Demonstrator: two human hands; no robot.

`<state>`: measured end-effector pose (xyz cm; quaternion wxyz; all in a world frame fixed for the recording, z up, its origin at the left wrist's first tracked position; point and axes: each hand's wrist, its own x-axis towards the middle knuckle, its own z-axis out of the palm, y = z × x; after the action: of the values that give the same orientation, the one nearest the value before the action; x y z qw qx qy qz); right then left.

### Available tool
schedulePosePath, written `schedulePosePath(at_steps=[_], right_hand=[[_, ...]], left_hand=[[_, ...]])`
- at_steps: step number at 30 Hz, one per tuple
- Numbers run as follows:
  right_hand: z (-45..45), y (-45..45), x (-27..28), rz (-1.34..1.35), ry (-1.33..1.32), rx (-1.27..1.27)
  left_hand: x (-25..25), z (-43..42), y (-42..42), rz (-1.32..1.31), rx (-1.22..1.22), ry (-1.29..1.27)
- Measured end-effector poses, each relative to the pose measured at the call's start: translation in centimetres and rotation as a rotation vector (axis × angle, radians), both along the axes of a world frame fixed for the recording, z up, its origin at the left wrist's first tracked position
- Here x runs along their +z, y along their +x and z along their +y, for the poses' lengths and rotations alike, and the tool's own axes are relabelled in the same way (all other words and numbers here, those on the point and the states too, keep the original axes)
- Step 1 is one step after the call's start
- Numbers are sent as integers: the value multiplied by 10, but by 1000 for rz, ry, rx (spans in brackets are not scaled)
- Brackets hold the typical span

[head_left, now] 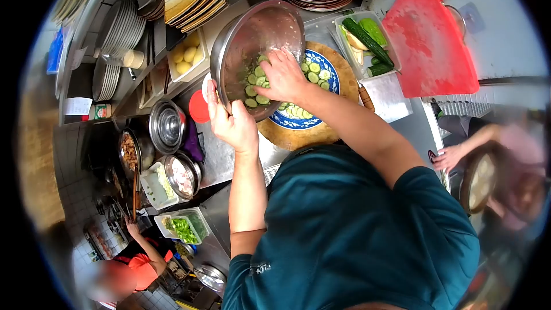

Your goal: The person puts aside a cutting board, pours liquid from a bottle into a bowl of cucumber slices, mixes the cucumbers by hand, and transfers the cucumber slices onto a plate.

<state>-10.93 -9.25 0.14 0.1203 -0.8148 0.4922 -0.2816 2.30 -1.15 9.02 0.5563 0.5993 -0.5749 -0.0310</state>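
A large metal mixing bowl (229,51) is tilted above the cutting board, its opening towards me. My left hand (234,123) grips the near-left part of its rim. Inside the bowl, my right hand (281,74) curls its fingers against a heap of cucumber slices (252,89); the fingertips are partly hidden. Under the bowl's right side lies a blue-and-white patterned plate (334,74), with more cucumber slices on it. The plate rests on a round wooden board (346,72), partly covered by the bowl and my right forearm.
Whole cucumbers lie in a plastic tub (342,21) beside a red cutting board (416,40). Metal bowls (167,126) and a container of chopped greens (195,221) stand left. Co-workers are at lower left and right, one near a round pan (468,178). Stacked plates (120,28) fill the shelf.
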Motion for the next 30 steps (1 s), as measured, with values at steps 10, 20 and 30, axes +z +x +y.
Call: schedulePosePath(at_steps=[10, 20, 30], right_hand=[[3, -16, -20, -67, -91, 69], [14, -36, -41, -139, -189, 133], [21, -52, -42, -189, -197, 167]], left_hand=[[-2, 2, 0, -137, 5, -30], [5, 2, 2, -142, 28, -12], [8, 2, 7, -155, 37, -29]])
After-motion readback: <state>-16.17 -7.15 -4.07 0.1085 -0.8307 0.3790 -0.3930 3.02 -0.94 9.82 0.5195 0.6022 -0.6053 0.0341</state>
